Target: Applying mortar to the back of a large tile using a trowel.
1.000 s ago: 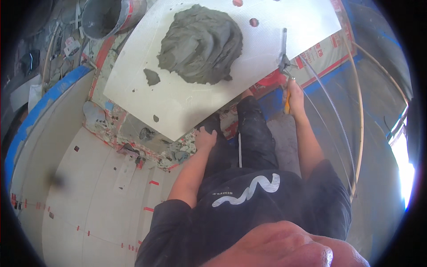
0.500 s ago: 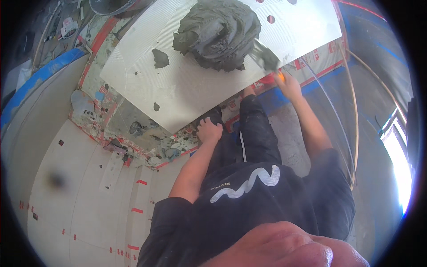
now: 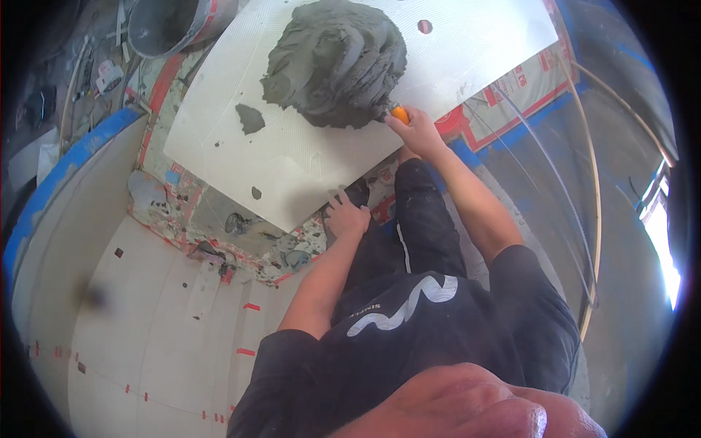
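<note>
A large heap of wet grey mortar (image 3: 336,62) lies on a pale, finely ridged panel (image 3: 482,55). At the heap's near right edge, my right hand (image 3: 419,134) is closed around the orange handle of a trowel (image 3: 399,114). The trowel's blade is mostly hidden against the mortar. My left hand (image 3: 347,217) rests on my bent left knee, just off the panel's near edge, with its fingers spread and nothing in them. Left of the heap, a smaller mortar lump (image 3: 250,119) sits on the panel.
A grey bucket (image 3: 162,29) lies tipped beyond the panel's left side. Mortar-spattered floor covering (image 3: 157,193) runs under the panel. A curved low wall edged with blue tape (image 3: 69,164) stands at left. Long thin strips (image 3: 593,197) lie on the right.
My right hand has moved left and slightly up, bringing the trowel blade from the panel's near edge into the mortar. My left hand stays on the knee. The view has shifted slightly.
</note>
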{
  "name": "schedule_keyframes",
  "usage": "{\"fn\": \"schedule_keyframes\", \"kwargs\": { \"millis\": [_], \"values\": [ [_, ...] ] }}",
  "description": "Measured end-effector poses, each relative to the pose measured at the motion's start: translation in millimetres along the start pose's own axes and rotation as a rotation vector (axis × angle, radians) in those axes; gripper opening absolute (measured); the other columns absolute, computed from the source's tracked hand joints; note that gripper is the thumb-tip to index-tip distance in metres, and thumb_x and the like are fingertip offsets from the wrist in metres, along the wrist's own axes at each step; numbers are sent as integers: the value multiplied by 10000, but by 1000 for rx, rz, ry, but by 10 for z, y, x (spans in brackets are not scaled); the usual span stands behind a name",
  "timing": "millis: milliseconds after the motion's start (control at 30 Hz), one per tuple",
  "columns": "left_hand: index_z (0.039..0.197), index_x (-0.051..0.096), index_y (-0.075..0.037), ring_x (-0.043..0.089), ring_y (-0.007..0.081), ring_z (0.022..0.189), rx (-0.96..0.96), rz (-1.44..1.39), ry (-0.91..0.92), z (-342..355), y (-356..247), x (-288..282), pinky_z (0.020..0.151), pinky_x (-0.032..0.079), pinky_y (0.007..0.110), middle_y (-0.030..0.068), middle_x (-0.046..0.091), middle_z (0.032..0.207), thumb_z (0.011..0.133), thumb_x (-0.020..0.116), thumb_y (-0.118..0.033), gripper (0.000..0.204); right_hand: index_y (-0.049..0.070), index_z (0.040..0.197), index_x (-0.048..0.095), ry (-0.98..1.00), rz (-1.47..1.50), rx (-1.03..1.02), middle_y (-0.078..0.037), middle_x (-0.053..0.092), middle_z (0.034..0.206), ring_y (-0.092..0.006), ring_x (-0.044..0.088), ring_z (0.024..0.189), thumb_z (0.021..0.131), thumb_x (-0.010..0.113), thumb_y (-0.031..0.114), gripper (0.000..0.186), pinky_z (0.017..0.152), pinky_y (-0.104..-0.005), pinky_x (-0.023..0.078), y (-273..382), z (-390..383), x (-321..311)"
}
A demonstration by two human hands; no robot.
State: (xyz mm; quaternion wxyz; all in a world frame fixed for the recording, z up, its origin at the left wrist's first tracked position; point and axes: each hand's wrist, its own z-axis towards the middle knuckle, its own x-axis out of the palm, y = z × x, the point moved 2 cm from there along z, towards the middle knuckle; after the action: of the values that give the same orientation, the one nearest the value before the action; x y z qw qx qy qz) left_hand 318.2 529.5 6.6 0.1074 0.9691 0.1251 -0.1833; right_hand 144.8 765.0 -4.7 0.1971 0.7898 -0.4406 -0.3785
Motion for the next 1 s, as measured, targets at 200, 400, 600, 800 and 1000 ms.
{"fn": "schedule_keyframes", "kwargs": {
  "millis": [200, 400, 600, 800, 1000],
  "values": [
    [1630, 250, -125, 513, 411, 1344, 21, 37, 21, 30, -137, -20, 1038, 473, 564, 235, 229, 1672, 862, 659, -469, 936, -52, 1027, 673, 11, -15, 57, -248, 683, 818, -393, 684, 789, 911, 699, 407, 474, 740, -453, 521, -15, -226, -605],
    [1626, 249, -118, 488, 422, 1371, 8, 47, 38, 53, -276, -60, 1060, 444, 601, 255, 236, 1659, 869, 652, -486, 933, 34, 1122, 691, -387, -163, -83, -218, 725, 906, -377, 729, 874, 897, 716, 368, 403, 769, -470, 556, -392, -419, -1748],
    [1618, 277, -132, 466, 418, 1393, -20, 48, 65, 112, -316, -18, 1080, 425, 599, 250, 230, 1660, 867, 658, -496, 918, 112, 1156, 676, -137, -854, 207, -206, 737, 960, -415, 711, 903, 914, 660, 384, 364, 782, -519, 562, -1274, 300, -3108],
    [1609, 306, -144, 467, 416, 1390, -96, -5, 27, 40, -235, -66, 1075, 427, 597, 220, 260, 1656, 860, 660, -495, 900, 113, 1179, 642, 21, -859, 35, -211, 730, 993, -414, 703, 924, 921, 654, 422, 403, 813, -515, 549, -576, 55, -2699],
    [1602, 319, -144, 471, 412, 1390, -66, -36, 34, 87, -143, -82, 1084, 439, 588, 209, 322, 1632, 853, 666, -506, 902, 110, 1188, 648, -172, -684, -133, -196, 726, 1058, -403, 700, 981, 959, 634, 408, 376, 838, -509, 541, -198, 574, -2567]
  ]
}}
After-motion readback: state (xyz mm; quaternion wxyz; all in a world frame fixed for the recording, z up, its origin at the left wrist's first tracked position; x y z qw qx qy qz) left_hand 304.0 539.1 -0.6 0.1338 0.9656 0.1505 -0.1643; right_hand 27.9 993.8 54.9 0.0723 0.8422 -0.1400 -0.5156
